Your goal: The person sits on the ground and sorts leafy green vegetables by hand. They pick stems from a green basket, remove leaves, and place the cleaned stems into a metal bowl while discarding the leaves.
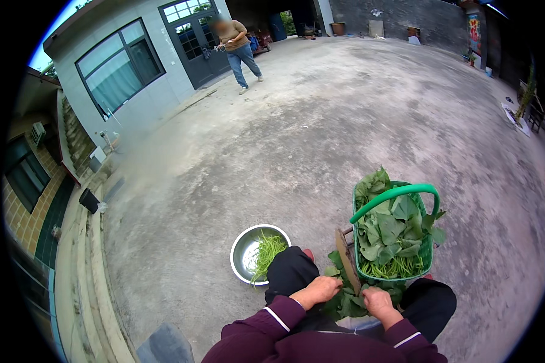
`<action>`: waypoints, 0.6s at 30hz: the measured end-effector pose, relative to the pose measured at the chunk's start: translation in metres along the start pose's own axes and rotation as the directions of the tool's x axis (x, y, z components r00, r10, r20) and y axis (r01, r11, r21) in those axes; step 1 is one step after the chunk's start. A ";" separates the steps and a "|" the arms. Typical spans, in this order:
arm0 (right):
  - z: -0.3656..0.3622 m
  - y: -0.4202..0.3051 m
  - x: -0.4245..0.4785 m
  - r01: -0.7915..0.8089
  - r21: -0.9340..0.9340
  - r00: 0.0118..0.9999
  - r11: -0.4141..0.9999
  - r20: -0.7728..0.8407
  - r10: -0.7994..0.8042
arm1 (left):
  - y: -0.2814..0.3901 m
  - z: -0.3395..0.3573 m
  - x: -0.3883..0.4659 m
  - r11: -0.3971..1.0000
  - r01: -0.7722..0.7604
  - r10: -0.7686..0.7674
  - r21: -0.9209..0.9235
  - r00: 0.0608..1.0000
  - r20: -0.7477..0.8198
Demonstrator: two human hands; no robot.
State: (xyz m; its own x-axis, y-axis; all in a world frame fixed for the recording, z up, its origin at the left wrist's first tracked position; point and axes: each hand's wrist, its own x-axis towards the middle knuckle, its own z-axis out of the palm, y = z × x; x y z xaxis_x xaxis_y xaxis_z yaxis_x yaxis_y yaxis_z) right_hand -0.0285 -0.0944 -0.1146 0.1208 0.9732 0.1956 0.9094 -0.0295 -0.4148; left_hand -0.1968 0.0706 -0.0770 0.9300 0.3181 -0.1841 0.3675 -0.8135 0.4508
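Observation:
My left hand [323,289] is curled, its fingertips at the edge of a pile of green leaves [347,306] between my knees; whether it grips a stem is hidden. My right hand [377,300] pinches a leaf at the pile's other side. Just ahead stands a green basket [432,258] with an arched handle, full of broad leaves [390,224] and a bundle of green stems [390,267]. Left of my knee, a round metal basin [241,261] holds loose green stems [269,252].
A wooden board [347,261], perhaps part of a stool, stands beside the basket. Concrete steps [93,290] run along the left, with a black bucket [89,200] on them. A grey slab [165,345] lies at lower left. Another person [236,45] stands near the double door [200,50].

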 end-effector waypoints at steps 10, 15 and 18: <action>0.020 0.014 -0.010 -0.287 -0.097 0.745 0.953 0.602 0.286 | 0.003 -0.003 -0.001 0.994 0.087 -0.100 0.065 0.966 0.237; 0.041 0.026 -0.014 -0.296 -0.043 0.596 0.954 0.772 0.220 | 0.000 0.001 -0.003 0.996 0.079 -0.087 0.050 0.977 0.196; 0.047 0.029 -0.013 -0.325 -0.010 0.583 0.946 0.786 0.209 | -0.002 0.001 -0.002 0.995 0.080 -0.091 0.059 0.972 0.219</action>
State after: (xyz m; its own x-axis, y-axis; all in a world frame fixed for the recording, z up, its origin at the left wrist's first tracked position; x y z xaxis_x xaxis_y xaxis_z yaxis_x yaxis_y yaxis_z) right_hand -0.0221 -0.0973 -0.1713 -0.0525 0.7399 -0.6706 0.8248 -0.3465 -0.4469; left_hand -0.1990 0.0711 -0.0786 0.8687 0.2765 -0.4110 0.4397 -0.8125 0.3827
